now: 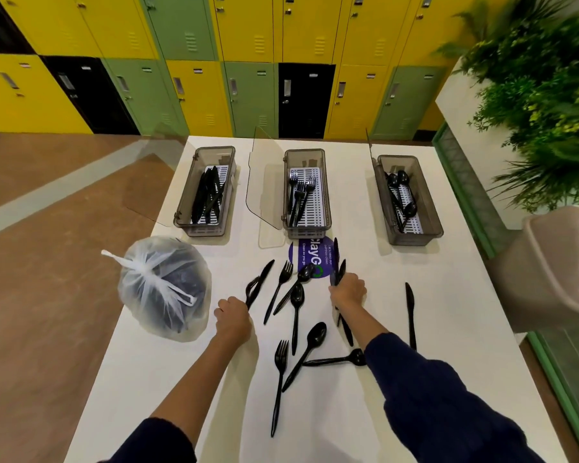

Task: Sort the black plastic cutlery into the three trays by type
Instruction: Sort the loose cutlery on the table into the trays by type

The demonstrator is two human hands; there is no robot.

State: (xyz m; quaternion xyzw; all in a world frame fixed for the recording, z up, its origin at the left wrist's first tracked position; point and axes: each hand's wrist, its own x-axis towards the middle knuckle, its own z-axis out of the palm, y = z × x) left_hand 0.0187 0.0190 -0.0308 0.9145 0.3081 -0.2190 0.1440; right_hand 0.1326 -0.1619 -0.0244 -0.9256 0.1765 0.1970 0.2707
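Now knives (337, 272) inside right fingers (340, 289)

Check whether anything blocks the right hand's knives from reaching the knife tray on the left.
Yes. The right hand holds knives, and the upright clear divider panel stands between the fork tray and the knife tray, so lift over it.

Plastic bag (164, 289): dark contents indistinct through film. Plant (545, 95) motion-blurred, cut by right edge. Right hand (348, 290) hides knife handles (337, 272) midsection.
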